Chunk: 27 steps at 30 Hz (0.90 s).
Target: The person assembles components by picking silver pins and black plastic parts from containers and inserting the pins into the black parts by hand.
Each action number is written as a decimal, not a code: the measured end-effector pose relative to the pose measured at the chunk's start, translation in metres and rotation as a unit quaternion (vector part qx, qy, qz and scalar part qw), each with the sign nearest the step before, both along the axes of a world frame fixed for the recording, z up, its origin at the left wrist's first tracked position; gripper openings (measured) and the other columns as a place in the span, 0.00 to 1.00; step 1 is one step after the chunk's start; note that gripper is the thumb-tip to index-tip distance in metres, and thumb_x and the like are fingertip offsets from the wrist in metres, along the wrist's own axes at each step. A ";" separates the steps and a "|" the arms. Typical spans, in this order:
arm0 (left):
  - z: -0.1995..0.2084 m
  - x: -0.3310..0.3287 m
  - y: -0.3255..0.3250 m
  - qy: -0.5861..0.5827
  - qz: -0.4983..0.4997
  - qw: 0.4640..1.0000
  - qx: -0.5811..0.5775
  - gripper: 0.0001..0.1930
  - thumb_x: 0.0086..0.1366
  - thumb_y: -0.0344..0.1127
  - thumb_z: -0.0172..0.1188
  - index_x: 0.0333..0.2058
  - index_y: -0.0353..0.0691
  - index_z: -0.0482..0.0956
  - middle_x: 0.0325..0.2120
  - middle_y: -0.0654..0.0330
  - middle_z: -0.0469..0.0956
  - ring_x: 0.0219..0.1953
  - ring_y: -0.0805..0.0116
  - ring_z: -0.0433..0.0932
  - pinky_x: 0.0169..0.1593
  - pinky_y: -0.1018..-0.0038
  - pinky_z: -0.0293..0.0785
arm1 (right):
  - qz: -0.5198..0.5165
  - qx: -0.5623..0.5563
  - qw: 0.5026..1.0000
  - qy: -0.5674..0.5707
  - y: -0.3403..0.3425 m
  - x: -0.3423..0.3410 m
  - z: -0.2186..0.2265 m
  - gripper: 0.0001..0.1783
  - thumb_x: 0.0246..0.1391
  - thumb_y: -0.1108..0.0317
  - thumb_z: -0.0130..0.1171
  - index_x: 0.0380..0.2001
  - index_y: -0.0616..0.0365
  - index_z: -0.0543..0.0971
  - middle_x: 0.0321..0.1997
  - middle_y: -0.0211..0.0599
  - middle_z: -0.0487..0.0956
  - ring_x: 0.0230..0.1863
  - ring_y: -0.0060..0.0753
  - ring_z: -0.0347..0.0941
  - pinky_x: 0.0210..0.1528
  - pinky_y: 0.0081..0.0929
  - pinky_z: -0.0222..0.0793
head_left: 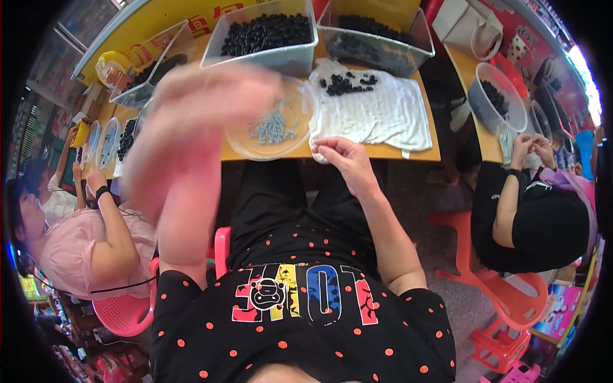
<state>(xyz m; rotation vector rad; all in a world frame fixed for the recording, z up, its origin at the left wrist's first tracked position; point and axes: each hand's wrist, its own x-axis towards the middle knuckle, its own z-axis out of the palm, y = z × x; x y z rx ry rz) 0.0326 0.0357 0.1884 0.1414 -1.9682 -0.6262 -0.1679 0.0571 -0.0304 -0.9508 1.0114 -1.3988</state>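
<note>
My left hand (191,108) is raised close to the camera and smeared by motion. It covers part of the table's left side, and whether it holds anything is hidden. At the front left corner of a white cloth (377,121), my right hand (345,161) is closed, thumb and fingers pinching the cloth's edge. Several small black pieces (348,84) lie on the far part of the cloth. Left of it sits a round clear shallow tray (262,152) with a pile of small grey-blue parts (273,127), partly behind my left hand.
Clear plastic bins (314,45) full of black pieces stand along the back, with another bin (370,51) to the right. A yellow fan (115,67) is at the far left. People sit on both sides, one in pink (96,249), one in black (543,217) on an orange chair (504,293).
</note>
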 end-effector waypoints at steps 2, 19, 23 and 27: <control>0.003 -0.003 0.030 -0.003 -0.099 0.993 0.058 0.22 0.61 0.46 0.46 0.43 0.33 0.76 0.37 0.53 0.73 0.44 0.58 0.72 0.54 0.61 0.67 | -0.008 -0.001 1.000 -0.012 0.003 -0.006 -0.006 0.11 0.56 0.73 0.56 0.41 0.66 0.78 0.35 0.33 0.80 0.38 0.18 0.74 0.45 0.16 0.67; 0.013 -0.037 0.051 0.098 -0.434 0.864 0.235 0.23 0.62 0.55 0.50 0.27 0.37 0.74 0.22 0.53 0.73 0.27 0.56 0.74 0.43 0.61 0.71 | -0.075 -0.018 0.996 0.048 -0.006 -0.006 -0.013 0.10 0.56 0.72 0.55 0.39 0.66 0.78 0.34 0.33 0.80 0.37 0.17 0.73 0.44 0.15 0.66; 0.002 -0.003 0.077 0.128 -0.440 0.867 0.197 0.23 0.61 0.55 0.50 0.29 0.38 0.74 0.25 0.53 0.72 0.29 0.55 0.73 0.45 0.61 0.69 | -0.213 -0.042 0.971 0.101 -0.016 -0.027 -0.035 0.10 0.55 0.73 0.55 0.39 0.66 0.79 0.33 0.34 0.81 0.36 0.17 0.73 0.42 0.14 0.66; 0.001 0.008 0.062 0.155 -0.424 0.881 0.139 0.22 0.61 0.56 0.50 0.32 0.39 0.74 0.28 0.52 0.72 0.32 0.55 0.72 0.47 0.60 0.68 | -0.277 -0.011 0.958 0.069 -0.018 -0.049 -0.044 0.10 0.55 0.72 0.56 0.39 0.65 0.79 0.34 0.34 0.81 0.33 0.15 0.72 0.40 0.13 0.65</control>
